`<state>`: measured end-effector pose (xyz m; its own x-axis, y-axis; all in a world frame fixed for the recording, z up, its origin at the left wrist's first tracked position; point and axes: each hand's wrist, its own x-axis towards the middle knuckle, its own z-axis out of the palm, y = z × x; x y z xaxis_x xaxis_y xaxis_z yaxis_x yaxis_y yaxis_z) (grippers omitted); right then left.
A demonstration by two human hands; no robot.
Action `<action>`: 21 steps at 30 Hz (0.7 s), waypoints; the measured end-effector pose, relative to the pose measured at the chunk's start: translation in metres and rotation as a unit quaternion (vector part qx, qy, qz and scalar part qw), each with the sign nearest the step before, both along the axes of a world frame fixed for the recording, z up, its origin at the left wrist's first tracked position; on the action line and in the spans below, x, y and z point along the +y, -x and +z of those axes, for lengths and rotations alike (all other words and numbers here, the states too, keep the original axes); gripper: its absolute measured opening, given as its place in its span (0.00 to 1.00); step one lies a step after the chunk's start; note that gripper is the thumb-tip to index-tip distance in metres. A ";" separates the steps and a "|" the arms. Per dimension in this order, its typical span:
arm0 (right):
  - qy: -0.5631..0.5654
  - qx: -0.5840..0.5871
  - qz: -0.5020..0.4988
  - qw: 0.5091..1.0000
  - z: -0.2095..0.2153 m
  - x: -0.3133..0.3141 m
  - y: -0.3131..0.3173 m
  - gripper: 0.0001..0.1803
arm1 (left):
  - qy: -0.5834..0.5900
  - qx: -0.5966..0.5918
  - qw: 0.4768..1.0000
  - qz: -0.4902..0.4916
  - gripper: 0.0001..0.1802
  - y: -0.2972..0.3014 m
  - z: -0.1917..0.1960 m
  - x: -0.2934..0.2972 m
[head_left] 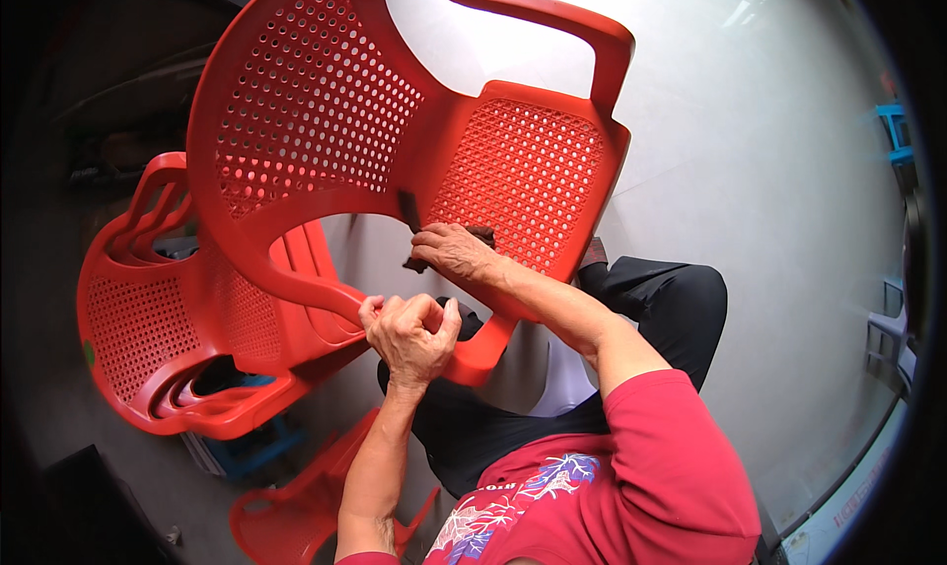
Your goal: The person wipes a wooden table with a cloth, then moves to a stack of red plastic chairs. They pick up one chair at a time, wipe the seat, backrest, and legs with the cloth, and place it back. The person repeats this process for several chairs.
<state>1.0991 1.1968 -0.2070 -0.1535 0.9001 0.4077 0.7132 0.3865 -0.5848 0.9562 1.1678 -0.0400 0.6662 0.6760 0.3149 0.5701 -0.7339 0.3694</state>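
A red plastic armchair [582,185] with a perforated back and seat is tipped on its side in front of me. My left hand [412,338] is closed around its near armrest. In my right hand [456,251] is a dark brown cloth [481,235], bunched under the fingers and pressed to the seat's edge near the backrest. Part of the cloth hangs out below the hand; the rest is hidden by the palm.
Several stacked red armchairs [138,318] stand at the left, with a blue stool [258,449] partly under them. Another red chair [286,526] is at the lower left. Blue [896,131] and pale stools [888,323] line the far right. A pale stool [562,378] shows between my legs.
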 end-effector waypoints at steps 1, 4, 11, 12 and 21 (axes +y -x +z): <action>-0.009 0.008 0.019 1.000 -0.004 -0.011 -0.001 0.13 | 0.001 -0.004 1.000 0.000 0.17 -0.001 -0.002 0.000; 0.023 0.002 0.029 0.999 -0.009 -0.056 -0.002 0.12 | -0.009 -0.010 1.000 0.009 0.17 0.000 -0.006 0.000; 0.132 0.179 -0.078 0.972 0.002 -0.151 0.008 0.12 | -0.025 -0.063 0.997 0.028 0.12 -0.007 -0.008 -0.003; 0.212 0.333 -0.085 0.915 0.027 -0.156 0.011 0.12 | -0.020 -0.053 0.998 0.030 0.11 -0.002 -0.012 -0.001; -0.084 0.311 -0.068 0.944 0.133 -0.153 0.075 0.15 | 0.071 -0.157 0.985 -0.032 0.22 0.012 -0.016 0.004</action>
<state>1.0243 1.0440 -0.0738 0.2748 0.8092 0.5193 0.3011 0.4405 -0.8457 0.9445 1.1720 -0.0556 0.5941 0.6877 0.4172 0.3658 -0.6929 0.6213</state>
